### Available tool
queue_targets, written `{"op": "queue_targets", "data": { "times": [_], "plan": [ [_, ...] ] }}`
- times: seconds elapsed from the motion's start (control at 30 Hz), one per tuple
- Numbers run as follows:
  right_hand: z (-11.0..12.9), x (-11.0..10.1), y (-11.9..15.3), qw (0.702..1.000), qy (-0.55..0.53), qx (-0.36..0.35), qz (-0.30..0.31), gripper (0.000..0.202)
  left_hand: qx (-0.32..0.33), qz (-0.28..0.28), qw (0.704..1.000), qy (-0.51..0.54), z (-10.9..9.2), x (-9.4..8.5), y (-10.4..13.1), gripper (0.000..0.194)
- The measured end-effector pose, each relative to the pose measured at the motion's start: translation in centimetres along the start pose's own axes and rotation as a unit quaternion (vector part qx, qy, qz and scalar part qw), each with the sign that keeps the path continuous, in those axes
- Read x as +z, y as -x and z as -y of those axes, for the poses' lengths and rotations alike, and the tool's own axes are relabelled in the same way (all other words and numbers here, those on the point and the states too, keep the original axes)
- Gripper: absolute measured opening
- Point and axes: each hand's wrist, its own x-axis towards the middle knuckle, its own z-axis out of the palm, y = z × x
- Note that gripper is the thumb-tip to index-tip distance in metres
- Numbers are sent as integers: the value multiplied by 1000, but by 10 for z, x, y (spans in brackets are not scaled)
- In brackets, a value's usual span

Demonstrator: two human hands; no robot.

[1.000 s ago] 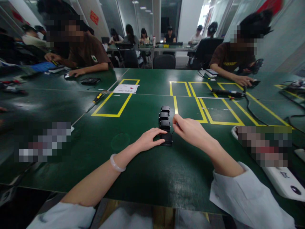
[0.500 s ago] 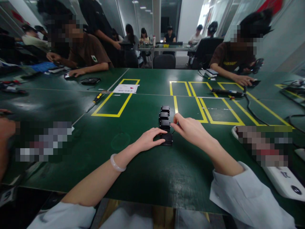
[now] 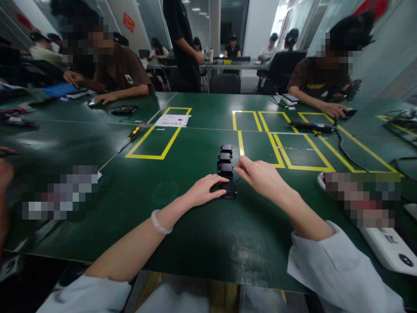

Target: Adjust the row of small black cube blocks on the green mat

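Note:
My left hand has its thumb and fingers on the nearest small black box-shaped part, steadying it on the table. Between the closed fingers of my right hand is a thin dark rod-like tool; its lower end meets the right side of that part, and its handle end is hidden by the hand. Directly beyond, more small black parts of the same look stand in a row running away from me, with small pegs or screws at their sides.
Yellow tape rectangles mark the green table. A yellow-and-black screwdriver and a white paper lie at left. A white device lies by my right arm. A black cable crosses the right side. Co-workers sit opposite.
Both my hands, the tool and the black parts look nearly unmoved. In the background a standing person in black has walked to the right.

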Motion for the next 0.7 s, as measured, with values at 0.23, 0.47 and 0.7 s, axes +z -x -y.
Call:
{"op": "queue_targets", "data": {
  "times": [0.23, 0.47, 0.7],
  "plan": [
    [-1, -2, 2, 999, -43, -18, 1, 15, 4, -3, 1000, -1, 3, 1, 0, 35],
    [-1, -2, 1, 1000, -21, -3, 4, 19, -2, 1, 1000, 3, 1, 0, 1, 35],
    [-3, -4, 3, 999, -42, -22, 3, 14, -4, 2, 1000, 2, 0, 0, 0, 35]
  ]
}}
